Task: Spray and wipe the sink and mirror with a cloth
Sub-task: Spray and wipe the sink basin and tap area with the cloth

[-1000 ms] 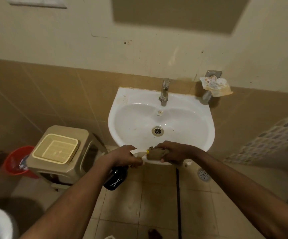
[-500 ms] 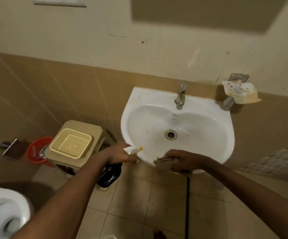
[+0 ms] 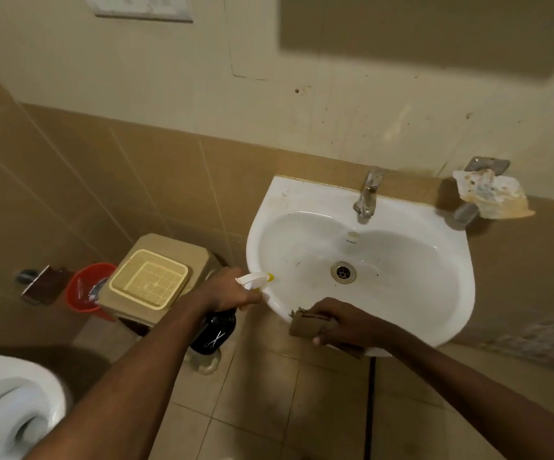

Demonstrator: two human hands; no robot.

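**Spraying stage, wiping yet to come**

Gripping the bottle [image 3: 214, 333] by its neck, the left hand [image 3: 227, 290] has its fingers wrapped round just under the white spray head [image 3: 252, 280], whose yellow nozzle tip points across the near-left rim of the sink [image 3: 302, 200] toward the bowl. Whether a finger sits on the trigger I cannot tell. The dark body of the bottle hangs below the hand, outside the sink and above the floor.

The right hand [image 3: 348, 322] is curled round a folded brown cloth [image 3: 303, 327], holding it against the sink's front rim; a frayed edge sticks out toward the bowl.

Judging progress: the bowl shows dark specks and a yellowish stain near the back-left rim, and no clear film of spray or wipe track, so the sink looks barely started. The mirror is not clearly in view; a dark panel at the top of the wall may be its lower edge, but that is uncertain. Both wiping jobs seem to be left.

Further out, the tap [image 3: 367, 194] stands at the back of the sink, with a soiled rag [image 3: 491, 197] on a wall holder to its right. Left of the sink stands a tan stool [image 3: 156, 277] with a basket on it, then a red bucket [image 3: 84, 287], and a toilet [image 3: 9, 406] at the lower left.
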